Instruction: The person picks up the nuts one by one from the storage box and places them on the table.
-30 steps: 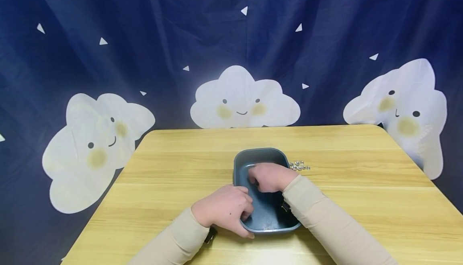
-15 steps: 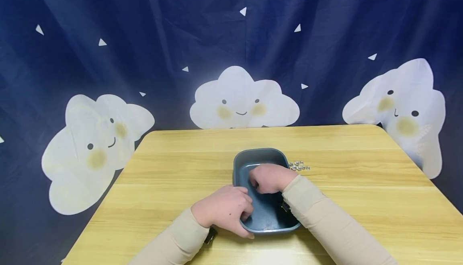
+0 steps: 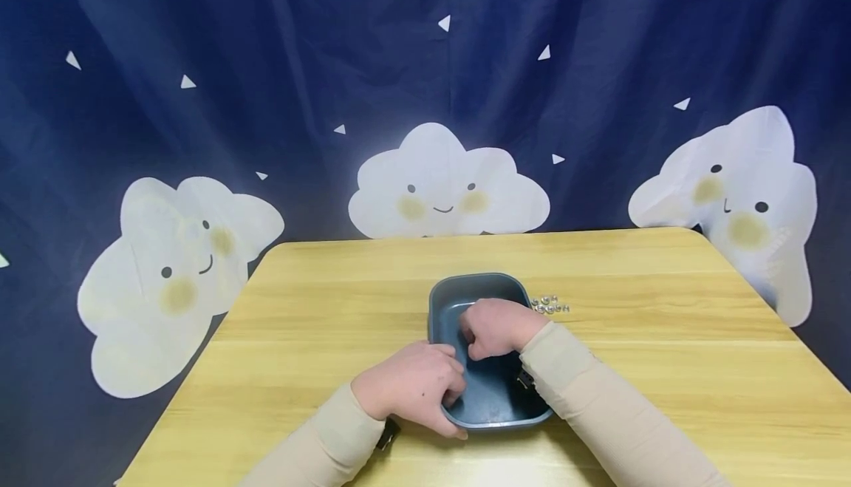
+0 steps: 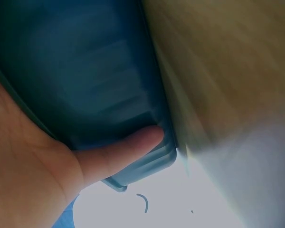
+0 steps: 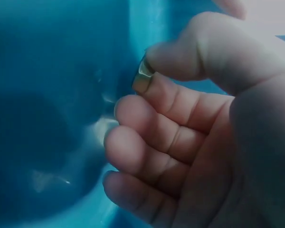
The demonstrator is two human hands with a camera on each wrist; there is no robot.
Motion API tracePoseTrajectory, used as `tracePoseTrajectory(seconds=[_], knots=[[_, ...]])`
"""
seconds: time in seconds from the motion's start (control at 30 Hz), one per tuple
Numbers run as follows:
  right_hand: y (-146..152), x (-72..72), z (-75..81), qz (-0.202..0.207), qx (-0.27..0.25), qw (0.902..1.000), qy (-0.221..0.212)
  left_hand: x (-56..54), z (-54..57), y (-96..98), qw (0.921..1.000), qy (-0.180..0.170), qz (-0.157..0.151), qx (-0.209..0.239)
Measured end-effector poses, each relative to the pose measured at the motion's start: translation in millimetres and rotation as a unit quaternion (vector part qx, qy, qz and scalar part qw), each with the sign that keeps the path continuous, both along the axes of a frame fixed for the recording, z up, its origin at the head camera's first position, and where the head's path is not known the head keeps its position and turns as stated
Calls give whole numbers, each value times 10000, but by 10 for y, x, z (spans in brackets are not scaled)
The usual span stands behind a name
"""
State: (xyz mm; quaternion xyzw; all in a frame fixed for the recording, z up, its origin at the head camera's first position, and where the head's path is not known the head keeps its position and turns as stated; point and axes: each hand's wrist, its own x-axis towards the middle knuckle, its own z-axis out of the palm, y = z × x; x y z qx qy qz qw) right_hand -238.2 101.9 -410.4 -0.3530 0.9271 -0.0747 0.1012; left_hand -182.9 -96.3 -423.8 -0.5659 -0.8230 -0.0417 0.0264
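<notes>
A dark blue rectangular bin [image 3: 492,406] sits on the table. My left hand [image 3: 415,383] grips its near left rim, fingers curled over into the bin. In the left wrist view the thumb lies against the outer side of the bin [image 4: 95,61]. My right hand [image 3: 499,328] is down inside the bin. The right wrist view shows its thumb and forefinger pinching a small shiny metal nut [image 5: 143,77], while the other fingers stay curled. From the head view the nut is hidden behind the hand.
Several small silver nuts [image 3: 548,306] lie on the wooden table [image 3: 319,302] just right of the bin, close to its far right side. Behind the table hangs a dark blue curtain [image 3: 399,43] with white clouds.
My right hand has shifted very slightly to the right inside the bin, its fingertips turning a little. The left hand and the bin stay where they were.
</notes>
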Motion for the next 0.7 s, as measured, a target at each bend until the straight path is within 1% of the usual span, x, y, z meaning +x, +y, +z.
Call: tracePoseTrajectory(seconds=[0.17,0.27,0.37,0.57,0.7], knots=[[44,25,55,-37,-382,9992,-96,9,-24,-9,10000,-19,-26,70],[91,40,90,-164,-583,9982,-30,10,-30,-6,9999,34,-80,129],[143,66,160,-246,-755,9968,71,13,-33,-3,9998,54,-104,169],[311,119,386,-225,-1186,9923,277,19,-24,-8,9999,-10,-87,148],[496,134,538,-427,-1393,9883,447,7,-16,-7,9998,58,-102,137]])
